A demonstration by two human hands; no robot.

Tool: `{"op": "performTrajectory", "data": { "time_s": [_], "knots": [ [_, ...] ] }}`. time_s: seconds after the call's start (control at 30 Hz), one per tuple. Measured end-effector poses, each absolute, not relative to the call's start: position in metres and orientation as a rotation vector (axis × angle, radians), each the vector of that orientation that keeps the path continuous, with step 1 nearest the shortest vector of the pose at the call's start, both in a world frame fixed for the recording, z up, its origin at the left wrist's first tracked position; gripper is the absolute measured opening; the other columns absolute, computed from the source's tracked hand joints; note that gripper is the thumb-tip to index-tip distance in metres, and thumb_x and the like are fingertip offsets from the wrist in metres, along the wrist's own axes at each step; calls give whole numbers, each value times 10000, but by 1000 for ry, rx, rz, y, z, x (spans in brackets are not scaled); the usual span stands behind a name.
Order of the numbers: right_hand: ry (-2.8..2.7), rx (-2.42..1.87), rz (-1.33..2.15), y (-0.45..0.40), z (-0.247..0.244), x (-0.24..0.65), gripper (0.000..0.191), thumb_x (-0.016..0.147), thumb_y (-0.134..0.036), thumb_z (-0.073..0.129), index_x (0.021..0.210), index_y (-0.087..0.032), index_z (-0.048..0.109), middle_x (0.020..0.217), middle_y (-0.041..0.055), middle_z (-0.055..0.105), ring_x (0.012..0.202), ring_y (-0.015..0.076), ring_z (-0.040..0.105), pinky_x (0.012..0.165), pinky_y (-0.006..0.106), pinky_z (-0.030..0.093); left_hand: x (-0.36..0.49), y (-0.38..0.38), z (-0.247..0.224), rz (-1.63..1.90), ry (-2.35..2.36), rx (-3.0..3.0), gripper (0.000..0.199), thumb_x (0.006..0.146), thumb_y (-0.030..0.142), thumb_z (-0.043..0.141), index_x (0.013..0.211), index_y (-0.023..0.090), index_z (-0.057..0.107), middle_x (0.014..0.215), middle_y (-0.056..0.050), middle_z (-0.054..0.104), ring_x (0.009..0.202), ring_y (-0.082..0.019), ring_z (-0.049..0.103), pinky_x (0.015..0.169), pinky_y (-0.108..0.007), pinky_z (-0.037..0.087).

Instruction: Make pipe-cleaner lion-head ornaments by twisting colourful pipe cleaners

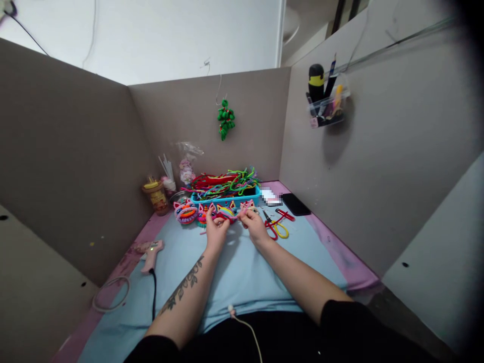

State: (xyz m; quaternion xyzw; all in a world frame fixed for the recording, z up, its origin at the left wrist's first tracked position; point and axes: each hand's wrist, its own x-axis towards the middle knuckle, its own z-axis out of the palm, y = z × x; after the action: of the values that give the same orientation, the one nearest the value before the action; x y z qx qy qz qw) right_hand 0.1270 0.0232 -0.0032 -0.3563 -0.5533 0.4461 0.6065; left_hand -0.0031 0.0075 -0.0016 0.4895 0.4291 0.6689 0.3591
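Near the middle of the table, my left hand (216,232) pinches a thin pink pipe cleaner (233,218) between thumb and fingers. Close by on its right, my right hand (255,228) grips the same strand with closed fingertips; its far end is too small to make out. Behind my hands stand several colourful fuzzy animal-head figures, among them a pink one with an orange mouth (185,213) and a rainbow-striped one (226,209). Scissors (280,232) with red and yellow handles lie right of my right hand, beside a small red tool (286,215).
A blue tray (212,200) holds many coloured pipe cleaners. A pink glue gun (152,256) lies at left with its cable. At back right is a black phone (296,204). Grey partitions (212,121) enclose the table; a tool box (327,111) hangs on the right one.
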Motion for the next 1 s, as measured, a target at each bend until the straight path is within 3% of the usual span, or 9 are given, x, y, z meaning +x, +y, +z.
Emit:
{"op": "performTrajectory", "data": {
  "time_s": [0.23,0.37,0.43,0.53,0.6,0.8,0.9,1.0],
  "knots": [
    [-1561,-950,754,24,-5,135,312,753,-368,553,529,-187,432,549,-34,391,567,118,381,546,246,293,-7,12,-2,1681,902,794,741,570,200,753,1198,191,359,666,56,570,629,-102,603,746,-310,485],
    [-1634,-951,673,26,-9,135,247,752,-342,542,564,-185,503,591,-14,465,613,133,434,594,255,348,-8,9,2,1661,887,821,728,569,211,757,1182,191,366,682,51,575,645,-108,604,743,-313,482],
    [-1624,-911,684,31,-13,138,148,737,-316,542,672,-189,583,696,12,547,679,150,490,647,270,394,-10,8,6,1686,903,920,725,596,226,744,1202,196,347,674,56,566,626,-103,594,719,-298,479],
    [-1392,-912,767,42,-20,143,270,698,-281,545,951,-206,600,919,49,592,803,176,541,707,299,440,-16,9,11,1739,950,1143,708,633,229,718,1227,202,334,678,57,557,605,-91,569,667,-252,457],
    [-1167,-977,864,48,-21,147,347,700,-305,546,1035,-214,556,956,58,583,821,184,552,692,306,457,-20,9,14,1732,935,1240,682,645,224,705,1223,202,344,686,55,552,617,-91,561,652,-238,445],
    [-1145,-725,1409,38,-12,144,426,751,-467,579,1126,-272,528,1069,58,588,848,189,596,677,316,478,-27,6,14,1428,700,1371,607,653,195,685,1186,209,396,685,50,553,602,-97,534,619,-251,447],
    [-1230,-606,1543,30,-12,138,496,674,-427,697,1115,-253,552,1083,64,590,891,213,597,711,329,481,-27,6,14,1355,668,1394,570,678,232,687,1174,204,408,722,27,579,613,-103,537,609,-253,437],
    [-1254,-610,1466,30,-14,135,517,623,-370,751,1089,-240,567,1077,54,586,904,210,582,742,335,478,-26,7,14,1353,714,1399,554,692,287,697,1163,193,420,760,1,602,664,-118,565,651,-263,432]
  ]
}}
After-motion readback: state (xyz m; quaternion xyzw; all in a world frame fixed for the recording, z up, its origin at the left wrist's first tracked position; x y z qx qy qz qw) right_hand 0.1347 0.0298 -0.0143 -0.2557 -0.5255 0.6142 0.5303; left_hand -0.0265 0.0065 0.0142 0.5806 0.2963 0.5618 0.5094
